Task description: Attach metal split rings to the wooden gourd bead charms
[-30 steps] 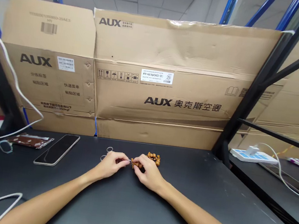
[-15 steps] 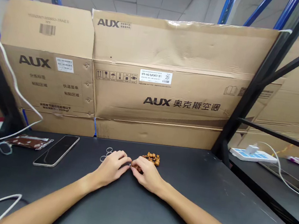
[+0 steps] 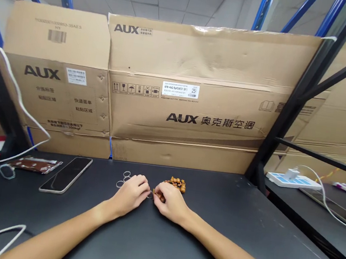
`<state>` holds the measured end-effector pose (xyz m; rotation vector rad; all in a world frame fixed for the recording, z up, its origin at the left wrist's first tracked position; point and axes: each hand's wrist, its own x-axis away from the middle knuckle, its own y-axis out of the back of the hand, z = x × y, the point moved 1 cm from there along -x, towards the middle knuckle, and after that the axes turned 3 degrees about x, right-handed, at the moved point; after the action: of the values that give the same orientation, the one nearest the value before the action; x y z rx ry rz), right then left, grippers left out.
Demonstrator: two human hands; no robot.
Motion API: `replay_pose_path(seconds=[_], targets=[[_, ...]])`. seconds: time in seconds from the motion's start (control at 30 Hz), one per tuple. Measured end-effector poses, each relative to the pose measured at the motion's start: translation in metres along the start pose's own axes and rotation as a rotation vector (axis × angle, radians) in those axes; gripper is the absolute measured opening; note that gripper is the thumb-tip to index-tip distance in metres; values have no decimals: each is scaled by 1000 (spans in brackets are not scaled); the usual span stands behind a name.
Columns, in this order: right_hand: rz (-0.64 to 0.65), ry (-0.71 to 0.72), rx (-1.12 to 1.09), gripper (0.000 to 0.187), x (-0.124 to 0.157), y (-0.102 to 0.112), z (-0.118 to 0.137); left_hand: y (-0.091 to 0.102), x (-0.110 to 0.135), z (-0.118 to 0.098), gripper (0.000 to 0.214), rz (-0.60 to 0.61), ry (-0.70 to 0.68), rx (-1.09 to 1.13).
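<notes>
Grip: I read my right hand (image 3: 171, 203) as clamped on the wooden bead strand (image 3: 176, 184), left hand (image 3: 129, 196) pinching beside it, its hold hidden | Place: strand and metal rings (image 3: 123, 179) right of the phone (image 3: 65, 175) | Risk: a slipped pinch could drop the strand's end.

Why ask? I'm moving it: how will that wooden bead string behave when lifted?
Likely floppy: the wooden bead string lies in a loose heap. Probably light, looking like wood, and its round beads may roll on the table.
</notes>
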<state>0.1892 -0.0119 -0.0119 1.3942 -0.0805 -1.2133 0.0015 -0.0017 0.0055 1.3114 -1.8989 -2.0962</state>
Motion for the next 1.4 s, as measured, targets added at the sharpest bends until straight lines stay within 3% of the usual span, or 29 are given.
replay_pose_path(seconds=[0.2,0.37,0.6,0.8,1.03,1.23,1.4], targets=[[-32,-2,73,9,-1,0,0,2,-2,0,12,67,-2,189],[-5,30,6,9,-1,1,1,3,-1,-4,3,63,10,158],[21,87,-39,8,0,0,0,3,-2,-3,13,53,18,214],[28,114,-4,8,0,2,1,5,-3,-5,16,79,19,256],[-5,-17,136,6,-1,-1,-2,5,-2,-5,14,62,5,233],[6,98,111,6,0,1,1,2,-2,-3,14,38,20,177],[-1,82,144,8,-1,3,2,3,-2,-3,15,31,-8,182]])
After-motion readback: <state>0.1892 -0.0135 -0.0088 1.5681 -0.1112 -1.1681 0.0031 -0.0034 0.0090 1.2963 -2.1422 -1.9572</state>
